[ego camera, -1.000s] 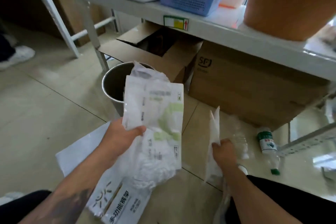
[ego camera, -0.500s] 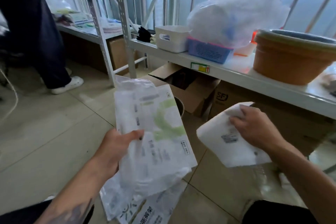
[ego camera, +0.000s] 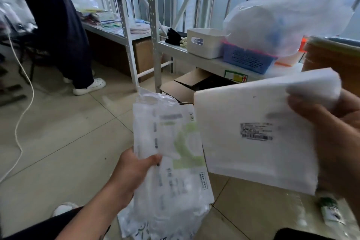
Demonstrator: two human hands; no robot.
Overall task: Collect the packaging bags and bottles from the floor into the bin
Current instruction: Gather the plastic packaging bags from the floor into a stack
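Observation:
My left hand (ego camera: pixel 134 173) grips a clear packaging bag with green print (ego camera: pixel 175 154), held upright in front of me. To its right my right hand (ego camera: pixel 335 138) holds up a flat white mailer bag with a printed label (ego camera: pixel 253 136). Another white printed bag (ego camera: pixel 140 228) lies on the floor under the left one. A clear bottle with a green label (ego camera: pixel 331 210) lies on the tiles at the lower right. The metal bin is hidden behind the two held bags.
A white metal shelf (ego camera: pixel 204 60) carries a white box (ego camera: pixel 204 45), a blue basket (ego camera: pixel 247 60) and a large plastic bag (ego camera: pixel 282 23). An open cardboard box (ego camera: pixel 187 84) sits below it. Another person's leg and white shoe (ego camera: pixel 89 87) stand at the left, beside a white cable (ego camera: pixel 21 122).
My right hand has lifted the white mailer bag from the floor up to chest height. The view has tilted upward, and the bin has gone out of sight behind the bags.

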